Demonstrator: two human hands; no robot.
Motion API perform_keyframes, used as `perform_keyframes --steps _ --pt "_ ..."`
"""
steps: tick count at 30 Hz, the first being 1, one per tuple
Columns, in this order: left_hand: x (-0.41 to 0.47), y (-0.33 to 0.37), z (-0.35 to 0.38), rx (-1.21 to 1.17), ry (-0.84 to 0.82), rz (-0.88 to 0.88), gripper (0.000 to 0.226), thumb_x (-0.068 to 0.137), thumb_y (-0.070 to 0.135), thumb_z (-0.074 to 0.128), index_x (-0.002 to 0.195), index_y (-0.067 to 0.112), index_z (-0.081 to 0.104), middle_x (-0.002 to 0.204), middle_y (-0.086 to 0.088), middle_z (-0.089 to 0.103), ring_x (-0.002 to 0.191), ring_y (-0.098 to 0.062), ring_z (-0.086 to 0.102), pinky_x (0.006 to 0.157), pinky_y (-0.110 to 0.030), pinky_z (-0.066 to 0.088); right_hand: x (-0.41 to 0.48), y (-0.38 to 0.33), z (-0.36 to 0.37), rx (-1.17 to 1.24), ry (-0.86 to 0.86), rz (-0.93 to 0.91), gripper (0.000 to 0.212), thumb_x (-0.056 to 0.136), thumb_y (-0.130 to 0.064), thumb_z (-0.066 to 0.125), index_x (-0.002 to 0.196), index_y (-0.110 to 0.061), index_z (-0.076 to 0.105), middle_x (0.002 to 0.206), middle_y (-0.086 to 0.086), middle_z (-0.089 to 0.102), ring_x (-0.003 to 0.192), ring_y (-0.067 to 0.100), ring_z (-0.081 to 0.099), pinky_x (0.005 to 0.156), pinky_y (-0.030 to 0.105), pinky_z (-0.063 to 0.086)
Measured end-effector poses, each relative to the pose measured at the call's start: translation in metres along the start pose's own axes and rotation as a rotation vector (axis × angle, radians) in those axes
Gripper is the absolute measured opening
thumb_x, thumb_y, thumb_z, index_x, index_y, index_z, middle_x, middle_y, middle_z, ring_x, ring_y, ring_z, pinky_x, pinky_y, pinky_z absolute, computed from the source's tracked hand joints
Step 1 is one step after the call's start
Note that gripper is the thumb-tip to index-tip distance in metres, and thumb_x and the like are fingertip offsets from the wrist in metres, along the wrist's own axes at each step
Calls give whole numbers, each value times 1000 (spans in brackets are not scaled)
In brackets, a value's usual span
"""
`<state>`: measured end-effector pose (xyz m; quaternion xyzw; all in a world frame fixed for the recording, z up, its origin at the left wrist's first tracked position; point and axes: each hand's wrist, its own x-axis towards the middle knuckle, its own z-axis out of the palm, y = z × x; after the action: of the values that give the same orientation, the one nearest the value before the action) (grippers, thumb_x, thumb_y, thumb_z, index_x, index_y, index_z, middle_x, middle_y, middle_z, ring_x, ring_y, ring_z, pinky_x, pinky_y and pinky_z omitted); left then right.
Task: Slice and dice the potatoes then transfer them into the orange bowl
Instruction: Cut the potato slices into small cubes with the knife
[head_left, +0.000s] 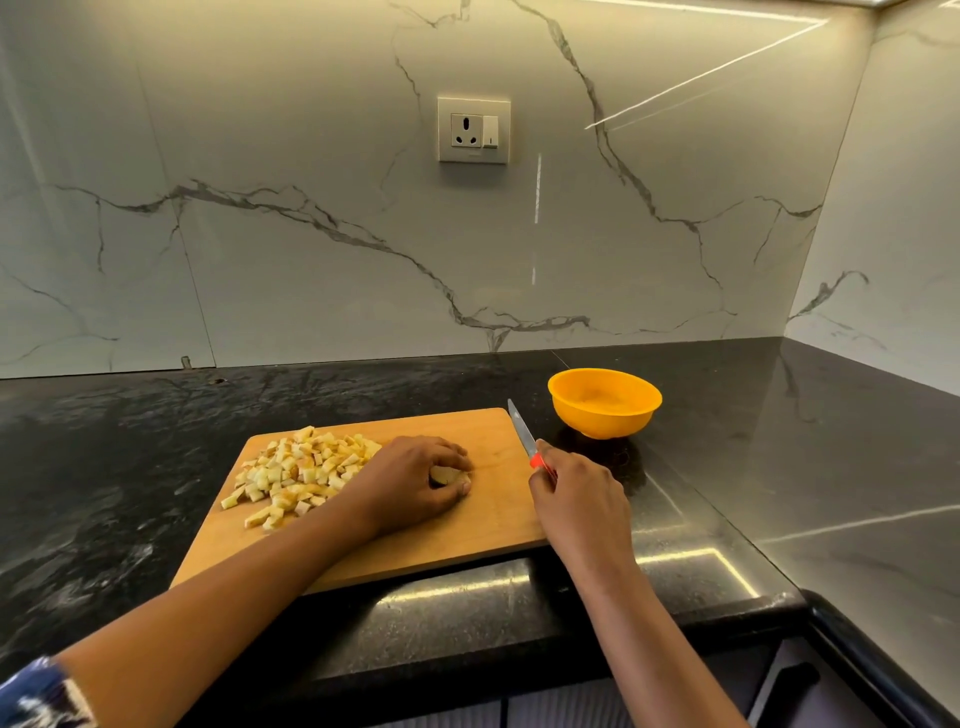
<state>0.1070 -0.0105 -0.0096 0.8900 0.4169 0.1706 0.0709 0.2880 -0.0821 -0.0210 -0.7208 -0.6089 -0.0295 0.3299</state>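
A wooden cutting board (467, 540) lies on the black counter. A pile of diced potato (298, 470) covers its left part. My left hand (410, 483) curls over a potato piece (445, 475) near the board's middle, mostly hiding it. My right hand (579, 504) grips a knife (522, 431) by its red handle at the board's right edge, blade raised and pointing away toward the wall. The orange bowl (604, 402) stands empty just beyond the board's right corner.
The black stone counter (130, 467) runs along a marble wall and turns a corner at the right. A wall socket (474, 130) sits above. The counter's front edge (519, 670) is close to me.
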Motion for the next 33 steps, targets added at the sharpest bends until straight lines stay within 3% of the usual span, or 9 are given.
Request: perform_keyframes --steps 3,5,9,14,18,22,26,33 --pt "5 -1 -4 -53 10 -41 46 87 43 59 130 28 53 139 9 49 127 -9 44 106 -29 37 -2 2 0 29 1 6 42 101 -30 42 143 -28 43 115 -6 63 104 11 59 70 22 35" --pt "14 -4 -9 -74 -8 -69 41 93 34 55 133 28 50 139 7 48 128 -12 42 106 -29 34 -1 3 -1 39 -4 9 42 101 -30 42 143 -28 43 116 -6 63 105 11 59 70 21 34" --pt "35 -11 -16 21 -148 -22 32 95 15 51 122 29 60 128 8 56 115 -11 45 95 -22 37 -2 3 -2 47 -16 17 43 100 -30 42 143 -28 42 117 -5 63 106 12 58 71 22 34" --pt "53 -11 -25 64 -279 59 31 92 4 53 107 26 68 112 8 58 103 -10 51 92 -25 46 -2 3 -2 66 -20 19 43 100 -30 43 143 -28 41 116 -5 63 105 11 58 74 23 38" --pt "60 -17 -28 126 -319 98 27 91 9 56 108 25 69 112 7 59 101 -10 51 92 -29 47 -1 3 -2 74 -25 16 43 101 -31 42 144 -27 40 116 -5 62 105 11 57 76 23 39" --pt "59 -19 -30 139 -354 140 27 92 15 57 112 30 68 112 12 59 99 -5 48 87 -22 42 -2 3 -2 78 -28 19 43 101 -31 42 143 -27 41 118 -4 62 105 11 58 78 23 41" --pt "63 -16 -29 171 -330 172 25 91 20 59 113 29 67 110 10 62 98 -7 51 87 -26 46 -2 3 -2 85 -33 17 43 101 -31 42 144 -27 40 118 -5 62 106 11 57 76 22 39" --pt "75 -9 -29 130 -353 186 16 89 16 61 103 21 68 95 13 60 84 1 50 74 -12 38 -1 4 -1 96 -49 6 44 100 -30 41 143 -28 41 114 -3 62 105 13 57 83 28 43"
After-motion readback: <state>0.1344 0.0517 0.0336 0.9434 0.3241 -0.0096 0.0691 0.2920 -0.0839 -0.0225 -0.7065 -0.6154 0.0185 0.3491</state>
